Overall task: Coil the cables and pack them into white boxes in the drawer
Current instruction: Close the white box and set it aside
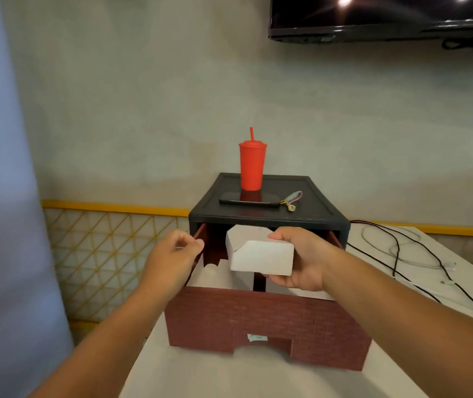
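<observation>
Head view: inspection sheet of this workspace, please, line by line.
Surface: white table, bearing a black cabinet with its brick-patterned drawer pulled open.
Job's things: one white box held above the drawer; more white boxes inside it.
Clutter: red cup, phone and key strap on the cabinet top.
Grippers: right hand grips the white box; left hand curled at the drawer's left wall, grip unclear.
Cables: black cable and white cable lie loose, uncoiled, on the table right of the cabinet.
Surroundings: wall screen upper right, yellow lattice and blue curtain left.
</observation>
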`<action>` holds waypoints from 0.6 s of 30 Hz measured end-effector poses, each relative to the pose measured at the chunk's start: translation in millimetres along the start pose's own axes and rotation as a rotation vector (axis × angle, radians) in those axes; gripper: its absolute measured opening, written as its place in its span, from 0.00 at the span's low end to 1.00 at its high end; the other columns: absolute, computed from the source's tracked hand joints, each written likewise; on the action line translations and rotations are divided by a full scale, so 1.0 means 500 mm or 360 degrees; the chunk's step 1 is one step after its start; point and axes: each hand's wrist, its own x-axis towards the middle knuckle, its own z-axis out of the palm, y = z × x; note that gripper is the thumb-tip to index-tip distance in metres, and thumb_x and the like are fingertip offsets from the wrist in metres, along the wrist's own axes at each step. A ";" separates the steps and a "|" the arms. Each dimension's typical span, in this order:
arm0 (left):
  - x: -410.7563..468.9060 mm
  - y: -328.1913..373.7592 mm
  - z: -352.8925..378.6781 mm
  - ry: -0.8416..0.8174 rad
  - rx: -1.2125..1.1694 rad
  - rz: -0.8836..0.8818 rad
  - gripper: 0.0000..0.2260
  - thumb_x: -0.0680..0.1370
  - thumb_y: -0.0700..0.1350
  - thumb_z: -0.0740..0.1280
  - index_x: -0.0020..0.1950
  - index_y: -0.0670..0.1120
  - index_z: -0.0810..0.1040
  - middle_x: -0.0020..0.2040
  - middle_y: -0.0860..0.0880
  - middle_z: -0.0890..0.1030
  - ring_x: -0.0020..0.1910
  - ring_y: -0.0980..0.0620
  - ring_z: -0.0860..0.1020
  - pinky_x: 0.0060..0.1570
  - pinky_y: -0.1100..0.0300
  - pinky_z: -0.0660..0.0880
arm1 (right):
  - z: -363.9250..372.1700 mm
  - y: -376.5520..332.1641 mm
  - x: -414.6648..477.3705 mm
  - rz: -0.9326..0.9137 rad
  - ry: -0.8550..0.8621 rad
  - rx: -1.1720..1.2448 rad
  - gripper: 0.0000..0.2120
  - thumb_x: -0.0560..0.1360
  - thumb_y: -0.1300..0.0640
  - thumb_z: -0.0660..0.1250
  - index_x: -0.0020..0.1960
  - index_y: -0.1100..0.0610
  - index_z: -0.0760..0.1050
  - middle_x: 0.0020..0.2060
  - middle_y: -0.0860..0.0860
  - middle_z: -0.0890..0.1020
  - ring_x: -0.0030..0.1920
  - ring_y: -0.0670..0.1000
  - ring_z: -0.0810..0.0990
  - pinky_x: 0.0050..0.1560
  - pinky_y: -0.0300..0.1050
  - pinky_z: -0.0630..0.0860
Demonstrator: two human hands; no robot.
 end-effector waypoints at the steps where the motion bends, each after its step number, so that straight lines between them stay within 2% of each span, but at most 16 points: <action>1: 0.017 -0.012 -0.011 -0.0013 0.0086 -0.0024 0.05 0.77 0.44 0.64 0.41 0.48 0.74 0.41 0.51 0.78 0.38 0.51 0.76 0.36 0.58 0.70 | -0.003 -0.004 0.018 0.0030 0.0006 -0.0047 0.07 0.75 0.56 0.62 0.51 0.58 0.71 0.41 0.58 0.81 0.39 0.55 0.80 0.31 0.42 0.78; 2: 0.034 -0.025 -0.020 -0.0051 0.0143 -0.0062 0.04 0.77 0.43 0.64 0.43 0.50 0.75 0.45 0.50 0.79 0.39 0.51 0.77 0.37 0.58 0.72 | -0.004 -0.007 0.035 0.0048 0.0018 -0.0095 0.06 0.75 0.57 0.62 0.50 0.59 0.71 0.39 0.58 0.81 0.38 0.55 0.80 0.31 0.41 0.78; 4: 0.069 -0.052 -0.030 -0.0153 0.0205 -0.0131 0.06 0.78 0.40 0.63 0.51 0.50 0.76 0.55 0.49 0.78 0.50 0.49 0.78 0.49 0.54 0.75 | 0.000 -0.010 0.072 0.0062 0.0042 -0.0177 0.05 0.76 0.57 0.61 0.49 0.59 0.70 0.39 0.58 0.80 0.39 0.55 0.79 0.33 0.43 0.77; 6: 0.096 -0.069 -0.030 -0.0252 0.0223 -0.0191 0.13 0.78 0.38 0.63 0.61 0.47 0.74 0.60 0.47 0.77 0.57 0.48 0.76 0.59 0.52 0.73 | 0.002 -0.010 0.107 0.0059 0.0083 -0.0235 0.04 0.78 0.58 0.60 0.50 0.59 0.69 0.40 0.58 0.79 0.40 0.55 0.79 0.34 0.47 0.76; 7: 0.109 -0.074 -0.028 -0.0300 0.0220 -0.0211 0.14 0.78 0.38 0.62 0.64 0.46 0.73 0.59 0.48 0.77 0.56 0.49 0.76 0.59 0.53 0.73 | 0.002 -0.010 0.127 0.0067 0.0113 -0.0261 0.05 0.78 0.58 0.59 0.51 0.59 0.69 0.40 0.59 0.79 0.40 0.55 0.79 0.34 0.48 0.77; 9: 0.132 -0.080 -0.021 -0.0382 0.0179 -0.0225 0.15 0.79 0.38 0.62 0.65 0.46 0.73 0.56 0.49 0.78 0.51 0.51 0.78 0.51 0.59 0.74 | 0.002 -0.010 0.165 0.0111 0.0177 -0.0357 0.06 0.79 0.56 0.58 0.52 0.59 0.69 0.41 0.59 0.80 0.40 0.56 0.80 0.29 0.45 0.78; 11: 0.153 -0.084 -0.012 -0.0422 0.0164 -0.0225 0.15 0.79 0.39 0.62 0.65 0.46 0.74 0.55 0.49 0.79 0.48 0.52 0.79 0.48 0.61 0.74 | 0.004 -0.009 0.204 0.0166 0.0240 -0.0484 0.10 0.79 0.53 0.58 0.54 0.59 0.69 0.43 0.59 0.80 0.39 0.57 0.80 0.23 0.40 0.76; 14: 0.176 -0.091 -0.001 -0.0460 0.0170 -0.0204 0.13 0.79 0.39 0.61 0.62 0.49 0.76 0.53 0.48 0.82 0.48 0.49 0.80 0.53 0.56 0.75 | 0.012 -0.010 0.261 0.0156 0.0293 -0.0565 0.10 0.80 0.52 0.58 0.55 0.58 0.69 0.47 0.58 0.80 0.40 0.58 0.80 0.20 0.38 0.74; 18: 0.197 -0.101 0.012 -0.0476 0.0128 -0.0154 0.13 0.79 0.38 0.60 0.44 0.55 0.78 0.45 0.48 0.83 0.43 0.48 0.81 0.52 0.52 0.76 | 0.026 -0.017 0.316 0.0018 0.0327 -0.0545 0.04 0.78 0.57 0.63 0.49 0.57 0.72 0.46 0.56 0.76 0.46 0.56 0.77 0.34 0.44 0.80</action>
